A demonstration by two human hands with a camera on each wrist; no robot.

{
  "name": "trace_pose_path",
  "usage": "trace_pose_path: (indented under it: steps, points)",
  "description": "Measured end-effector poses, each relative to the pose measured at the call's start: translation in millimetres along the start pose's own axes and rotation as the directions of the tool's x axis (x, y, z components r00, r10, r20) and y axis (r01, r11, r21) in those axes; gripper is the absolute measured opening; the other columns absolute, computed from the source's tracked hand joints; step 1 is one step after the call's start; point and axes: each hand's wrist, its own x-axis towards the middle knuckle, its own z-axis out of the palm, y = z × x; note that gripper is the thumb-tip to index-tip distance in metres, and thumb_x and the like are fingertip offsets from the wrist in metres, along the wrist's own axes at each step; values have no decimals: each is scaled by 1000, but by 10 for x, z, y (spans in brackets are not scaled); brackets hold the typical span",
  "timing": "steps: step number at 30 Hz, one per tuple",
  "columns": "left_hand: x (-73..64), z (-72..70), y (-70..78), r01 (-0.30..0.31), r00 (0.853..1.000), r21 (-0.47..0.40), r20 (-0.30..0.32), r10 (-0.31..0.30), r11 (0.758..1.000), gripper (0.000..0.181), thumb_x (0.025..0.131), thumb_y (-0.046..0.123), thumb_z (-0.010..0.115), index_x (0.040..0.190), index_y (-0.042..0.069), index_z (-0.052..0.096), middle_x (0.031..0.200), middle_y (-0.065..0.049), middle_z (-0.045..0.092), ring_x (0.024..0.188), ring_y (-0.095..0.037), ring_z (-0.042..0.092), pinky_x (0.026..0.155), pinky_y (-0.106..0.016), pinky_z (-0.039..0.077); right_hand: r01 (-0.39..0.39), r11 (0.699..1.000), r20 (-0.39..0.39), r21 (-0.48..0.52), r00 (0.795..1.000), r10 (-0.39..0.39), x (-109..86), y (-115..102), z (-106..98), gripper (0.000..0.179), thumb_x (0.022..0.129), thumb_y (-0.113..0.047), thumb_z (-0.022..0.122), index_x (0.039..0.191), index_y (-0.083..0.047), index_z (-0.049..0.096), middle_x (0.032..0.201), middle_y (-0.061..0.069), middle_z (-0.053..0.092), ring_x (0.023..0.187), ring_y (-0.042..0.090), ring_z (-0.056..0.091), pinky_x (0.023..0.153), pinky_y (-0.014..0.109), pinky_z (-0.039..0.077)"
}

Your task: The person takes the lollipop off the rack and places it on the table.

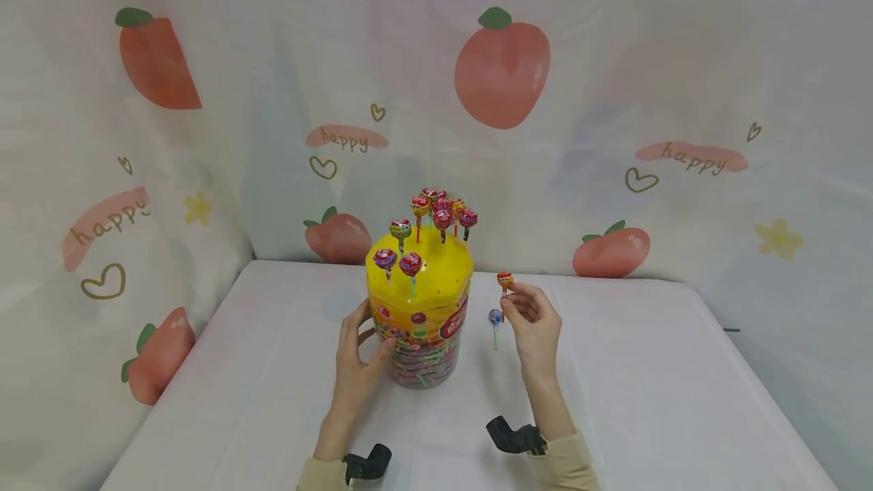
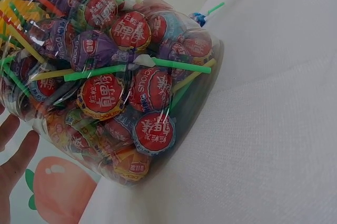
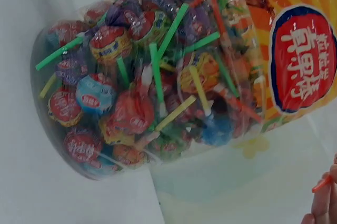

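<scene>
A large clear jar [image 1: 426, 366] full of wrapped lollipops stands upright on the table, topped by a yellow lid [image 1: 436, 279]. Several lollipops [image 1: 411, 264] stick up from the lid, in a group at the back and a few nearer the front. My left hand [image 1: 358, 366] holds the jar's left side, thumb toward the front and fingers round the side. To the right of the jar, my right hand [image 1: 536, 324] pinches the red stick of an orange-and-red lollipop [image 1: 505, 279], head up. Only part of this hand shows in the right wrist view.
A lollipop with a blue wrapper [image 1: 494, 317] and green stick lies on the white-covered table [image 1: 648, 392], between the jar and my right hand. A printed curtain [image 1: 423, 59] rises behind the table and along its sides. Each wrist carries a black camera mount [image 1: 514, 436].
</scene>
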Motion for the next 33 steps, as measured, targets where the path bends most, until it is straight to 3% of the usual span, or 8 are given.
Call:
trace_pose_path:
  steps: [6, 12, 20, 27, 33]
  points:
    - [-12, 0, -10, 5, 1000, -6, 3, -5, 1000, 69, 81, -2, 69, 143, -1, 38, 135, -21, 48, 124, -15, 46, 93, -57, 51, -65, 998, -19, -18, 998, 65, 48, 147, -49, 26, 81, 4, 70, 108, 5, 67, 78, -5, 66, 70, 2, 60, 62, 10, 50]
    - [-12, -7, -1, 20, 1000, -5, 12, -20, 1000, 69, 82, -1, 69, 143, 0, 38, 135, -21, 48, 124, -19, 46, 95, -58, 50, -154, 987, -30, -44, 988, 153, 94, 345, -97, 30, 81, 5, 69, 111, 7, 64, 73, -16, 63, 69, -2, 59, 62, 9, 49]
    - [-10, -14, -7, 15, 1000, -9, 15, -15, 1000, 69, 82, -2, 69, 143, -1, 37, 135, -21, 48, 123, -24, 45, 94, -58, 50, -245, 965, -79, -95, 968, 238, 162, 613, -182, 28, 82, 2, 70, 110, 3, 66, 76, -4, 71, 66, -5, 61, 60, 13, 48]
    - [-10, -1, -16, 28, 999, -17, 17, -28, 999, 69, 82, -1, 68, 144, 1, 37, 136, -20, 47, 125, -21, 44, 95, -59, 49, -336, 934, -57, -124, 942, 331, 191, 765, -238, 33, 83, 2, 68, 114, 8, 61, 68, -15, 67, 60, -7, 60, 56, 11, 47]
    - [-9, 6, -9, 36, 999, -17, 15, -36, 999, 70, 82, -1, 68, 144, 2, 36, 137, -19, 47, 125, -20, 44, 96, -59, 49, -369, 918, -53, -146, 930, 365, 205, 853, -273, 33, 83, 1, 68, 114, 8, 60, 64, -18, 63, 58, -6, 60, 54, 10, 49]
